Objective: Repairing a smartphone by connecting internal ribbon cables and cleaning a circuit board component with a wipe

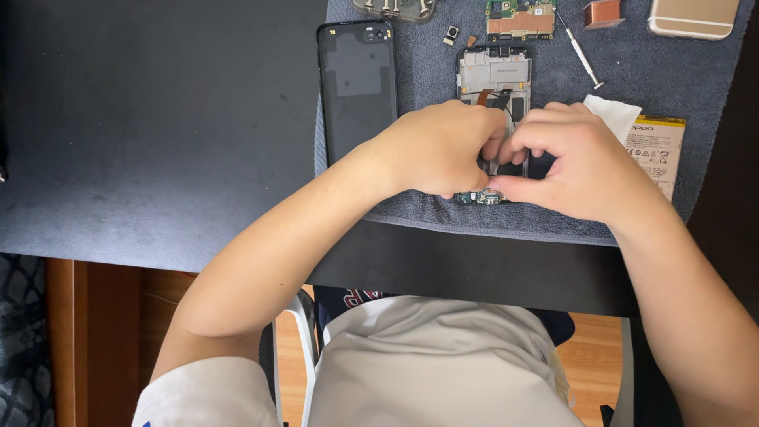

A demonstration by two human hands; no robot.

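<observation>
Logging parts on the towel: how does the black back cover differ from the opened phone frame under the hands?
The black back cover lies untouched and fully visible; the opened phone frame is half hidden by the left hand and right hand. The cover is plain and glossy; the frame shows metal shields and a small board. Both lie lengthwise on the grey towel.

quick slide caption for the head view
Both hands, left hand and right hand, press on an opened phone frame lying on a grey towel.

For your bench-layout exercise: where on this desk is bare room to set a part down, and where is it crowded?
Free: the dark desk left of the back cover. Crowded: the towel, with both hands on the phone frame, plus board, screwdriver and battery.
</observation>
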